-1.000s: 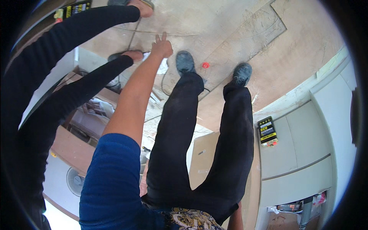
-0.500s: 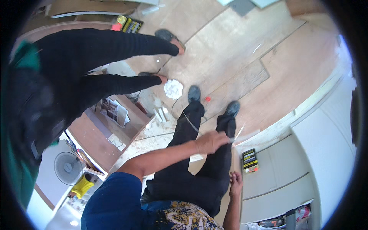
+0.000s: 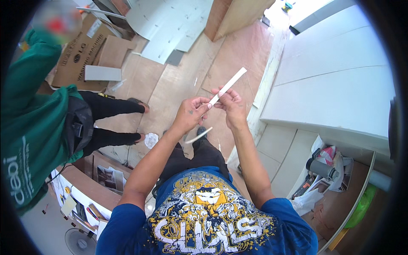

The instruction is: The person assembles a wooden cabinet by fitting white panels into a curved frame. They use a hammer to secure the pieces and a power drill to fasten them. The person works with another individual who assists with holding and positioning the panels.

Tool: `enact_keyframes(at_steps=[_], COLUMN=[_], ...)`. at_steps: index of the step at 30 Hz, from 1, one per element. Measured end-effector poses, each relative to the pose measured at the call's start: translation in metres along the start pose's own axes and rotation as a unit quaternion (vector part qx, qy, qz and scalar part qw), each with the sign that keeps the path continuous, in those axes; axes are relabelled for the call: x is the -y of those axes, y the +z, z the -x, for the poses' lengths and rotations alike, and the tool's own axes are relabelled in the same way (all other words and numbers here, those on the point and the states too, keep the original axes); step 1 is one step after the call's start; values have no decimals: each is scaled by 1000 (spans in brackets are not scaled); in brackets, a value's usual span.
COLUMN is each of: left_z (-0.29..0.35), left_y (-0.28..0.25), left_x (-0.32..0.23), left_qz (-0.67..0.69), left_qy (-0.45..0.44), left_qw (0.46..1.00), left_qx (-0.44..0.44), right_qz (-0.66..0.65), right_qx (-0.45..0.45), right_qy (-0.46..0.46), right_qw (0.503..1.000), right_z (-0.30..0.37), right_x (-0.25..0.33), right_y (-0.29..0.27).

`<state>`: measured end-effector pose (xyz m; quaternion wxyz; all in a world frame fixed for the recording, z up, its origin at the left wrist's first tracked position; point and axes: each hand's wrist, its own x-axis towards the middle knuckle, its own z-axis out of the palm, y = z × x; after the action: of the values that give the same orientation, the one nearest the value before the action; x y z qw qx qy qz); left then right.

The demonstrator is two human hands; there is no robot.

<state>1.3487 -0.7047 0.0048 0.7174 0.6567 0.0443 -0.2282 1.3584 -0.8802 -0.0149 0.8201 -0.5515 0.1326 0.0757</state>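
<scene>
In front of my chest I hold a thin, flat white strip [image 3: 235, 77] that looks like edge banding. My left hand [image 3: 190, 114] pinches it between thumb and fingers. Close beside it, my right hand [image 3: 232, 107] grips the same strip with thumb and fingertips. The straight end sticks out beyond my right hand, up and to the right. Below my hands hangs a curved pale length [image 3: 199, 136], which may be the strip's other end; the part linking them is hidden by my fingers.
A person in a green top [image 3: 46, 123] stands close on my left. Large white panels [image 3: 170, 25] and a cardboard box [image 3: 80, 51] lie ahead. At right are a white cabinet [image 3: 327, 85] and an open compartment holding a grey bottle [image 3: 321, 169]. A fan [image 3: 80, 242] stands lower left.
My hands, apart before, have come together in front of me, both on the white strip. My right hand has risen from beside my leg. The view has shifted, showing more of the room ahead.
</scene>
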Motion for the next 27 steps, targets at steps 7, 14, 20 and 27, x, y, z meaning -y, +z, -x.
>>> enact_keyframes(at_steps=[7, 14, 20, 27], left_z=[41, 120, 296, 252], left_y=[-34, -161, -218, -121], left_x=[36, 194, 408, 338], left_qz=[-349, -506, -512, -341], left_qy=[186, -34, -370, -547], left_qw=[917, 829, 768, 758], left_qx=[47, -236, 104, 101], right_qz=[144, 65, 264, 429], right_qx=[-175, -218, -156, 133], right_qy=[-258, -170, 351, 296], right_qw=[939, 959, 885, 843], right_z=[-10, 24, 58, 20], right_x=[118, 140, -184, -219], right_y=[-134, -382, -508, -342])
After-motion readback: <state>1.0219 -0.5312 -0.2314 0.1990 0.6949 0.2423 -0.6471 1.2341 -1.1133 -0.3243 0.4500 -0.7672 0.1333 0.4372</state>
